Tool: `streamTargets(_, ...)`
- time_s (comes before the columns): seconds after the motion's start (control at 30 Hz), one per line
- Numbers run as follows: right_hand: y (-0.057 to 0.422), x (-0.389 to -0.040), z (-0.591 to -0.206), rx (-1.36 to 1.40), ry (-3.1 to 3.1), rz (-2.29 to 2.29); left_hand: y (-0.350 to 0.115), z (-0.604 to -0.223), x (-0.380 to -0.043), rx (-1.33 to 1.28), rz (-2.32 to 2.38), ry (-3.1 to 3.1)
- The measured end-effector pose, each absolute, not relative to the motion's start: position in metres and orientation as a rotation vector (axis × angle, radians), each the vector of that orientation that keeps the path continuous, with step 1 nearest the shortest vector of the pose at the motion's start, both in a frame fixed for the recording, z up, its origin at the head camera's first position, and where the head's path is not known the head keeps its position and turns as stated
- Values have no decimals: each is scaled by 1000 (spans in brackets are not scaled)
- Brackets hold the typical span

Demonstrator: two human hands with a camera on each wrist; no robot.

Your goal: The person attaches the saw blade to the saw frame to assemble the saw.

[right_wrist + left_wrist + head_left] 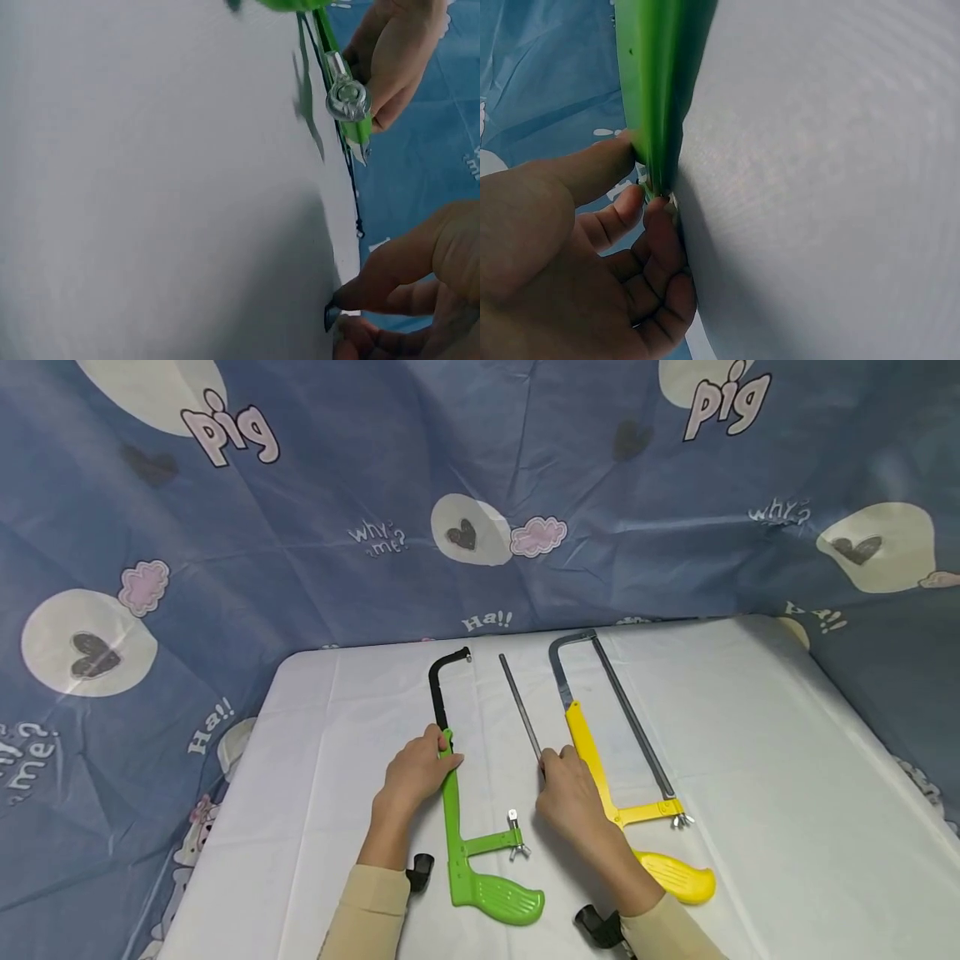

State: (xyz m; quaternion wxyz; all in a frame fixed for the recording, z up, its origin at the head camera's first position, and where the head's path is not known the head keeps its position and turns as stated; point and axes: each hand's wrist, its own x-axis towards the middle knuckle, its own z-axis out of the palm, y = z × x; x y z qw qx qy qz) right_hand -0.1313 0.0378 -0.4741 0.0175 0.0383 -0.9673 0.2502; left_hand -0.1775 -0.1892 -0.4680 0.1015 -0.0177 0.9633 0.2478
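Note:
A green hacksaw frame (452, 814) with a black front bow and no blade across it lies on the white-covered table. My left hand (416, 768) pinches its spine near the black part; the left wrist view has the thumb on one side of the green metal (660, 82) and curled fingers on the other. To its right, my right hand (570, 793) pinches the near end of a grey hacksaw blade (521, 704), which points away from me. The right wrist view shows the blade's end (330, 318) between thumb and fingers. A silver wing nut (349, 101) sits on the green frame's arm.
Beside my right forearm lies a yellow hacksaw (587, 743) with a grey blade (633, 718) fitted across it; the forearm partly covers its handle. Black wrist mounts (422, 871) show at both cuffs. A blue printed cloth (337, 577) hangs behind the white tabletop (780, 760).

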Motion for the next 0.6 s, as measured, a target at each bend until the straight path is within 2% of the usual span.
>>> streamTargets(0.3, 33, -129, -480, 132, -2968, 843, -190, -470, -176, -32, 728, 2847)
streamTargets(0.6, 32, -128, -480, 213, -2897, 697, -191, -467, -176, -42, 726, 2846)
